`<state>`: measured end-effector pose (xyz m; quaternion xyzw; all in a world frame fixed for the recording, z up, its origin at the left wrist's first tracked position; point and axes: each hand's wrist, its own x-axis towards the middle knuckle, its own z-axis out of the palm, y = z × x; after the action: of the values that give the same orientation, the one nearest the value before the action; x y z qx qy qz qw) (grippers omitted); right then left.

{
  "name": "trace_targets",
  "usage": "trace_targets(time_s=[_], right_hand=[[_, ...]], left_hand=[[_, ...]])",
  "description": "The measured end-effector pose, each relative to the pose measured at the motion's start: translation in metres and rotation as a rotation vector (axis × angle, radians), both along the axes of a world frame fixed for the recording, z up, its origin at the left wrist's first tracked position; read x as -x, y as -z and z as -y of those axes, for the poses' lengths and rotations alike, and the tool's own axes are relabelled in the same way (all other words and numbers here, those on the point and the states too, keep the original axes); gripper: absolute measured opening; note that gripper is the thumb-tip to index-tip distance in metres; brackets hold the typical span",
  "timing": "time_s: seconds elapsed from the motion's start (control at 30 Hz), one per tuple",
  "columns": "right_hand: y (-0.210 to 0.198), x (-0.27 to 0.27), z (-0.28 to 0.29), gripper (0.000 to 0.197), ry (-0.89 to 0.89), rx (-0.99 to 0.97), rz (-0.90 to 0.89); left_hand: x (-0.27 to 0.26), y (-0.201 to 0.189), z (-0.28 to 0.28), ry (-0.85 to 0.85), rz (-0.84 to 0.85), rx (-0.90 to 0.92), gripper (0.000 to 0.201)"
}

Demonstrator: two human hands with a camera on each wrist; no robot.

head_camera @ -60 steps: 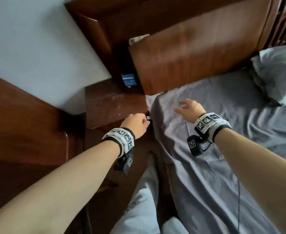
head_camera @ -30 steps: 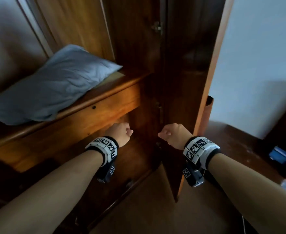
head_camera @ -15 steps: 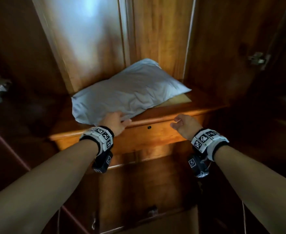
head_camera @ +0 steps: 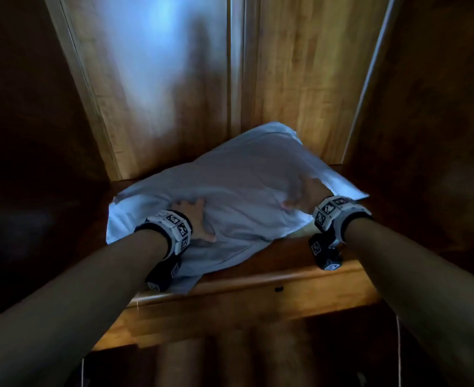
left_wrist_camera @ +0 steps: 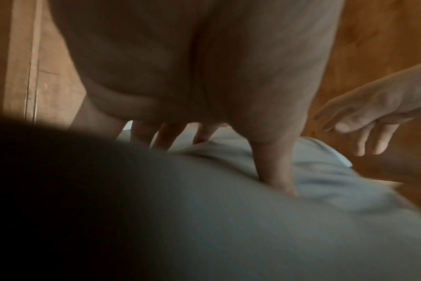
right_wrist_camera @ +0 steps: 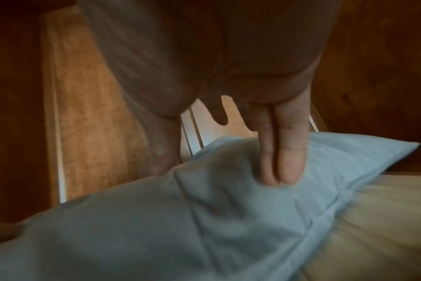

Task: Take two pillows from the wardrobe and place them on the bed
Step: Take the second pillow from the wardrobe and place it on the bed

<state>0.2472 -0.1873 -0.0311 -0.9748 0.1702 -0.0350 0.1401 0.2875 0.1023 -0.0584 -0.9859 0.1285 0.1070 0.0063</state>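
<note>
My left hand (head_camera: 199,219) and right hand (head_camera: 305,195) lie flat, fingers spread, pressing the soft pale-blue fabric pillow (head_camera: 238,188) on the brown wooden wardrobe shelf (head_camera: 286,277) (not yet lifted). Judged progress: pickup starting; bed placement remains.

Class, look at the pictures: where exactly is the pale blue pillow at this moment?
In the head view the pillow lies on the wooden wardrobe shelf, centre frame, its near corner overhanging the front edge. The left hand and right hand rest on top of it.
</note>
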Motion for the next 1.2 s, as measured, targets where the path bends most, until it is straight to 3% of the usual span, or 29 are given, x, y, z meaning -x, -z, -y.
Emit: trace_targets(time_s=[0.1, 0.27, 0.37, 0.53, 0.6, 0.73, 0.9, 1.03, 1.1, 1.2], right_hand=[[-0.004, -0.044, 0.01, 0.118, 0.008, 0.056, -0.048], [0.0, -0.089, 0.025, 0.137, -0.011, 0.067, -0.167], [0.018, -0.106, 0.028, 0.144, -0.034, 0.046, -0.22], [0.048, -0.118, 0.034, 0.143, -0.114, -0.051, -0.229], [0.055, -0.121, 0.036, 0.132, -0.141, -0.048, -0.21], [0.049, -0.105, 0.037, 0.08, -0.2, -0.011, -0.146], [0.038, -0.054, 0.044, 0.029, -0.125, -0.184, 0.06], [0.025, 0.017, 0.028, 0.015, -0.038, -0.254, 0.149], [0.017, 0.061, 0.01, 0.021, -0.031, -0.245, 0.219], [0.015, 0.132, -0.022, 0.015, 0.029, -0.238, 0.259]], left_hand=[[-0.026, 0.004, -0.003, -0.042, -0.067, 0.014, 0.136], [-0.039, 0.03, -0.004, -0.07, 0.02, 0.049, 0.135], [-0.052, 0.034, -0.001, -0.118, 0.02, 0.118, 0.116], [-0.061, 0.042, 0.004, -0.185, 0.039, 0.163, 0.067], [-0.059, 0.046, 0.007, -0.206, 0.032, 0.193, 0.054], [-0.047, 0.039, 0.008, -0.232, 0.084, 0.307, 0.044], [-0.008, 0.019, 0.005, -0.203, 0.215, 0.467, 0.035], [0.03, 0.008, -0.002, -0.153, 0.25, 0.63, 0.029], [0.048, 0.003, -0.006, -0.127, 0.229, 0.743, 0.025], [0.079, 0.008, -0.011, -0.087, 0.184, 0.827, 0.015]])
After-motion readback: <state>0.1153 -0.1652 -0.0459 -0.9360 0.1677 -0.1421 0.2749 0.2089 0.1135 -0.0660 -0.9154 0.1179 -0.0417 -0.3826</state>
